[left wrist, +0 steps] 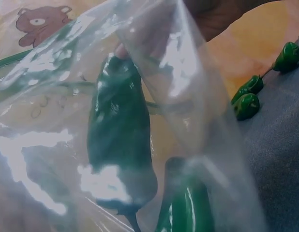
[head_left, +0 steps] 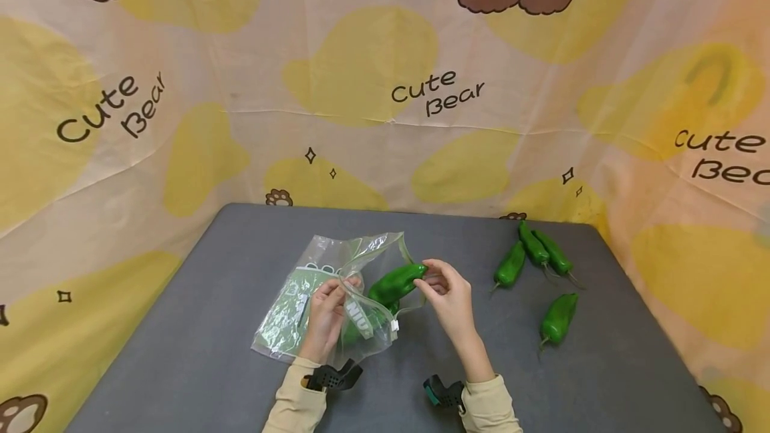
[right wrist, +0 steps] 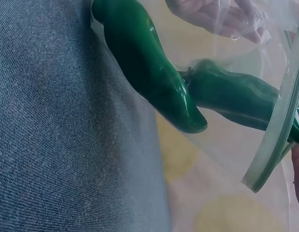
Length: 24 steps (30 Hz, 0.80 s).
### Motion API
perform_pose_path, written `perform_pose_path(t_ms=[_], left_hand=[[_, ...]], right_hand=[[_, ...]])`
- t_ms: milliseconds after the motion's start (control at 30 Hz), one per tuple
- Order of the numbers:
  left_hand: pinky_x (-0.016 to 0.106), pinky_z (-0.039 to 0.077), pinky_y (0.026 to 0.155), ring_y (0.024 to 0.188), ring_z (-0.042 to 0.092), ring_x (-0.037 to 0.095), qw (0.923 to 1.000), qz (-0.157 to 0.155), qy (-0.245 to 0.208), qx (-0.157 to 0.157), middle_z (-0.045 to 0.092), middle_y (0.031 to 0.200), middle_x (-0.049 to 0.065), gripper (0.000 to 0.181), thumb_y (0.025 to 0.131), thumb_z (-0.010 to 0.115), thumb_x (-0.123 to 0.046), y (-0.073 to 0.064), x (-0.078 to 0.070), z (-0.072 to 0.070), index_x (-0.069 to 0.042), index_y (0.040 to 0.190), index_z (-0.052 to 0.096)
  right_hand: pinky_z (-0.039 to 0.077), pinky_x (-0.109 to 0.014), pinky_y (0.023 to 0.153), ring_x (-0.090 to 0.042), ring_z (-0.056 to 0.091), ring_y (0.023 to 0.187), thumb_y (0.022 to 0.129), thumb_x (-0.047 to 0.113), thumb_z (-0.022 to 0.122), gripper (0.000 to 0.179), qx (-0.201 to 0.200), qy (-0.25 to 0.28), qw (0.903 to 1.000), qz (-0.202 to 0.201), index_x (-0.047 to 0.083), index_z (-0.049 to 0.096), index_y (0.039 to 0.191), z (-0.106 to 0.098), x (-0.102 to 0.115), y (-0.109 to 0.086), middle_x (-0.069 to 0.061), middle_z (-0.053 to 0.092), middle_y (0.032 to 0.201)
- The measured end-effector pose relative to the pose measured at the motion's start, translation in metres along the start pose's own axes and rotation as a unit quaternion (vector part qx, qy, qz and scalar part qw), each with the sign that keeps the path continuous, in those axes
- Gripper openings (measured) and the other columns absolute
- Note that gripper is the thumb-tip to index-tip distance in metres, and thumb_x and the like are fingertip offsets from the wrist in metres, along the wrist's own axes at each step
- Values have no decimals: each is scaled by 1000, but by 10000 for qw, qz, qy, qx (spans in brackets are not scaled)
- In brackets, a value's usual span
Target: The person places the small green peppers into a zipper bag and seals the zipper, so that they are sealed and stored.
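A clear zip bag (head_left: 329,246) with a green printed panel lies in the middle of the table, its mouth spread toward the right. My left hand (head_left: 325,318) pinches the bag's edge near the opening. With thumb and fingers my right hand (head_left: 452,298) pinches the tip of a green pepper (head_left: 396,284), most of which is inside the bag, stem end inward. Another pepper (right wrist: 140,63) rests within the bag, lower down; the right wrist view shows it close to the held pepper (right wrist: 231,94). Glare on the plastic partly hides the contents in the left wrist view.
Three green peppers (head_left: 533,246) lie together at the back right of the grey table (head_left: 240,239). A single pepper (head_left: 559,318) lies nearer on the right. A patterned cloth (head_left: 361,65) hangs behind the table.
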<state>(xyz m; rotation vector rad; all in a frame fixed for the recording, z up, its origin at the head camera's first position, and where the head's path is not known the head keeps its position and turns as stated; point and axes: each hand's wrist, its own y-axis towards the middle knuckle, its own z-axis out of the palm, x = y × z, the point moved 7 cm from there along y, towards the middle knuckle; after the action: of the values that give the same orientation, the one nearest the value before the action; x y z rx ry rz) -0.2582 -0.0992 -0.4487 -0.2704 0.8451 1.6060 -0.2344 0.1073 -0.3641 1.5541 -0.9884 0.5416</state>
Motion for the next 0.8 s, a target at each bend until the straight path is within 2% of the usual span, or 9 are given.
perform_pose_path(t_ms=[233, 500, 800], left_hand=[[24, 47, 82, 89, 62, 18, 9999, 45, -104, 106, 67, 91, 9, 33, 89, 39, 13, 0, -1, 2, -6, 85, 65], [25, 46, 84, 89, 62, 19, 9997, 151, -99, 135, 66, 91, 10, 32, 89, 39, 13, -1, -2, 3, -6, 85, 65], [26, 47, 83, 88, 63, 19, 9999, 63, -152, -14, 67, 90, 10, 36, 89, 36, 15, 0, -1, 3, -5, 84, 65]], right_hand=[[53, -38, 58, -27, 61, 67, 75, -8, 67, 24, 78, -15, 9989, 470, -10, 59, 97, 0, -4, -1, -18, 61, 81], [54, -32, 58, -29, 61, 65, 72, -5, 70, 21, 193, 92, 9976, 664, -8, 59, 89, 4, -5, -4, -15, 61, 75], [54, -32, 55, -31, 63, 63, 75, -9, 65, 15, 317, 273, 9984, 381, -12, 59, 89, 11, -5, -5, -20, 63, 76]])
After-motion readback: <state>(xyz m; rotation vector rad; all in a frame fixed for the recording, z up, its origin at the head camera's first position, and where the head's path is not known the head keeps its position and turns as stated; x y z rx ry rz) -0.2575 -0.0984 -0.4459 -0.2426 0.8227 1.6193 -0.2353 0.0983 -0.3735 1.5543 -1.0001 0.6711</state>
